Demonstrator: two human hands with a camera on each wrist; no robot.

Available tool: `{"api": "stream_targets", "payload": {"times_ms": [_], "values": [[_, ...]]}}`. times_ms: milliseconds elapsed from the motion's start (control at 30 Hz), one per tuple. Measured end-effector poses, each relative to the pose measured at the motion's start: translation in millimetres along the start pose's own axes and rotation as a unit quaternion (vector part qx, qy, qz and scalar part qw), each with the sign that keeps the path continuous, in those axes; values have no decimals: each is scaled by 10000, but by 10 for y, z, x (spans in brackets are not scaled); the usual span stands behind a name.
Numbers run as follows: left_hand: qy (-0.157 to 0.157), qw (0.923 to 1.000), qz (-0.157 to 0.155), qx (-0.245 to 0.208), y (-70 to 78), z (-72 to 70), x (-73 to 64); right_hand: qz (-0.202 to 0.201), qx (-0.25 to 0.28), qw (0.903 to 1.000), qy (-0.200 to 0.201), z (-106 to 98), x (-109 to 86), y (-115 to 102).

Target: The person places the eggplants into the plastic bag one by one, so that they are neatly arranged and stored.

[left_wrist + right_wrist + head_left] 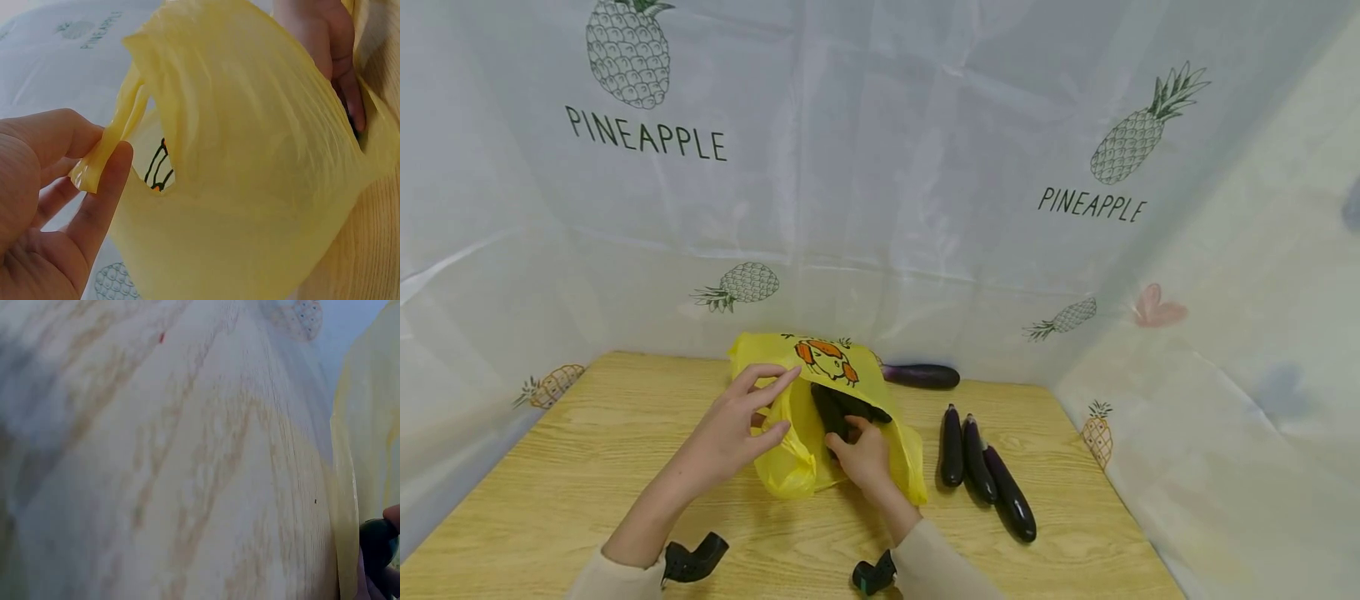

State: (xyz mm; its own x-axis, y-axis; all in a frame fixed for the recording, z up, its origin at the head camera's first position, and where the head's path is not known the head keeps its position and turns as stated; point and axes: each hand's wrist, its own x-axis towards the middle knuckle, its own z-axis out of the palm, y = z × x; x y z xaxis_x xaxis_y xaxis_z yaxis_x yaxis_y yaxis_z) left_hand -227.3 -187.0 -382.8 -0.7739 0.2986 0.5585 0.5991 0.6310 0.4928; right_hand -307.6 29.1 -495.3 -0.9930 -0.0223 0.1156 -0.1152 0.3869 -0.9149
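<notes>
An eggplant (829, 407) lies in the mouth of the yellow bag (868, 362), the right hand (862, 452) reaching in with thumb and fingers curled around it. To that hand's left, the left hand (722, 432) pinches a bag handle (103, 159) between thumb and fingers. To the right hand's right, three eggplants (977, 462) lie side by side on the surface (587, 467); a fourth (922, 376) lies farther off, beside the bag. Beyond both hands hangs a pineapple-printed sheet (880, 167).
</notes>
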Motion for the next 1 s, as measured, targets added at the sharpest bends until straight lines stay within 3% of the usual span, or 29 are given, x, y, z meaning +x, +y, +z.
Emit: {"api": "stream_targets", "payload": {"times_ms": [733, 1000], "values": [[3, 10000, 38, 21, -6, 7, 3, 128, 87, 9998, -129, -17, 15, -2], [-3, 10000, 16, 40, -2, 8, 7, 53, -275, 9995, 139, 25, 66, 47]]}}
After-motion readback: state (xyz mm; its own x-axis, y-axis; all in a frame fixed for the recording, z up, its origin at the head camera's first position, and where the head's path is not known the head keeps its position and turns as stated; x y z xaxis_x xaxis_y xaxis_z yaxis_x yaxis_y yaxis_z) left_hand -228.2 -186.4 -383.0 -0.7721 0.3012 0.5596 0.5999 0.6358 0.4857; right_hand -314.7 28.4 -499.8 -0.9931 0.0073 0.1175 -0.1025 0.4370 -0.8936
